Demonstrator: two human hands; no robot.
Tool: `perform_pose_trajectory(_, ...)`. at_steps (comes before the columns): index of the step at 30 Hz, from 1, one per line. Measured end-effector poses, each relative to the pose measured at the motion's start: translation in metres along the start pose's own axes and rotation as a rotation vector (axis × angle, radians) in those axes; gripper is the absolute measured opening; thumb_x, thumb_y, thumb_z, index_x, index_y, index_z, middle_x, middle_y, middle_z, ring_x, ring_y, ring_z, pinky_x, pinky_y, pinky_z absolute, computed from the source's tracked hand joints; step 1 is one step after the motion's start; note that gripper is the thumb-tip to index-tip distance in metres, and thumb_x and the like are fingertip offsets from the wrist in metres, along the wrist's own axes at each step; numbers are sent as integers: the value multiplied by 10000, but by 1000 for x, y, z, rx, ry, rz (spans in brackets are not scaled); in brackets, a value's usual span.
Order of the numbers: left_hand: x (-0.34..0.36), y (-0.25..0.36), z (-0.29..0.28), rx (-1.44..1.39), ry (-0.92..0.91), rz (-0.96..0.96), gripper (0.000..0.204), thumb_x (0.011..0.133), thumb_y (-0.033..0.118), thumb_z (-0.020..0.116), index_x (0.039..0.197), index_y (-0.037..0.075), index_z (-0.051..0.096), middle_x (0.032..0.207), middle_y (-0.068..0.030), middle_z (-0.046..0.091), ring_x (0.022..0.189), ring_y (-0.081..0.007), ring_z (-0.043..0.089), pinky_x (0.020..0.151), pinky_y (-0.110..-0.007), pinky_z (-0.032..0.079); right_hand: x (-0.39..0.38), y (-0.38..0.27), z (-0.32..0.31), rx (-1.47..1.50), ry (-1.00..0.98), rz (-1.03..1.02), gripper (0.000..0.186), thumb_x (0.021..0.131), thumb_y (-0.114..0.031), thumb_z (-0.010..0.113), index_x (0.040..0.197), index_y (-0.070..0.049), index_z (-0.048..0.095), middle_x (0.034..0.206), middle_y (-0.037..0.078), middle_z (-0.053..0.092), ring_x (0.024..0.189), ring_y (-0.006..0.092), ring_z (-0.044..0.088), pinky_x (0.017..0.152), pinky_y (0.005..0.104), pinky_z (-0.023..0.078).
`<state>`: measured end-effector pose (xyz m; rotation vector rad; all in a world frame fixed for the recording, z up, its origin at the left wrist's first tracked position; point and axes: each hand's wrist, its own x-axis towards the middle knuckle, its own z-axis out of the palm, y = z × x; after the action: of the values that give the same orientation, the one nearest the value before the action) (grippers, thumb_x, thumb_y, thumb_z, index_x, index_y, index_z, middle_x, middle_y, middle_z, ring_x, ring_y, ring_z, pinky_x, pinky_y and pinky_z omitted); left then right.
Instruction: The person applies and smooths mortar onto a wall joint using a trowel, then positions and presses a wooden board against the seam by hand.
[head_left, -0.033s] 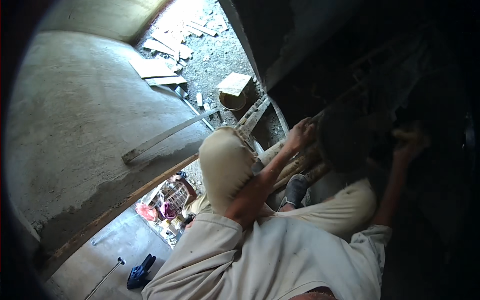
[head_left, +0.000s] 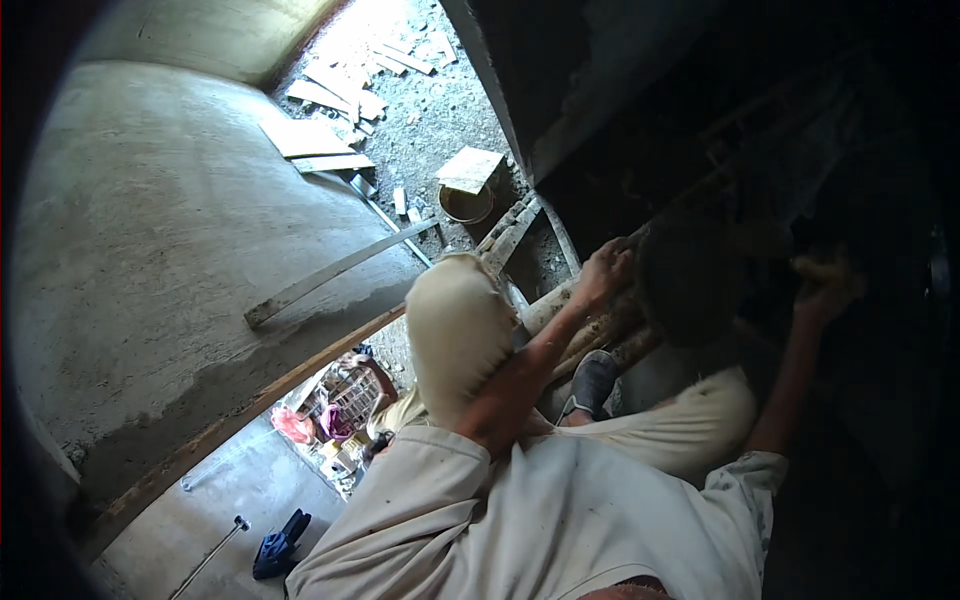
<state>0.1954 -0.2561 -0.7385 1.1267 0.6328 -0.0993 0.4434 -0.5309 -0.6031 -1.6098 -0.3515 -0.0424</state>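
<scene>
My left hand (head_left: 607,274) is closed at the near-left rim of a dark, round pan (head_left: 690,285), its fingers curled at the edge. Deep shadow hides what lies in the pan. To the right of it, my right hand (head_left: 832,290) is wrapped round the pale handle of a tool (head_left: 815,268). The tool's far end reaches toward the pan but is too dark to make out. Under my left forearm run several round poles (head_left: 590,335), and my shoe (head_left: 594,385) rests by them.
A long wooden beam (head_left: 230,425) edges the plastered wall (head_left: 180,200). Down on the rubble floor lie boards (head_left: 318,140) and a bucket (head_left: 466,208) partly covered by a pale board. Another person (head_left: 385,385) is below near a wire basket (head_left: 352,397). A dark wall (head_left: 600,80) stands ahead.
My right hand and its tool have shifted very slightly. My left knee sits a touch farther right, and my left hand stays at the pan's rim.
</scene>
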Motion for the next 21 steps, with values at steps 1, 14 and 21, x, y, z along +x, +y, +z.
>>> perform_pose_trajectory(1, -1, 1, 9, 105, 38, 38, 491, 973, 277, 551, 1371, 12, 435, 1113, -132, 641, 890, -152, 622, 725, -288, 532, 5, 1, 4, -66, 126, -89, 333, 862, -176, 571, 582, -3, 619, 510, 89, 549, 490, 185, 576, 547, 347, 536)
perform_pose_trajectory(14, 5, -12, 31, 212, 117, 243, 518, 797, 135, 670, 1287, 16, 553, 1026, -195, 681, 917, -272, 663, 846, -375, 497, -150, 33, 78, -611, 0, -203, 189, 784, -77, 655, 928, -3, 559, 804, 79, 568, 673, 157, 585, 537, 296, 504)
perform_pose_trajectory(21, 8, -6, 33, 233, 85, 72, 522, 763, 146, 708, 1274, 134, 603, 864, -166, 695, 766, -298, 667, 751, -397, 509, -126, -64, 50, -325, 273, 120, 171, 797, -128, 666, 826, 18, 582, 741, 109, 581, 595, 176, 584, 424, 301, 477)
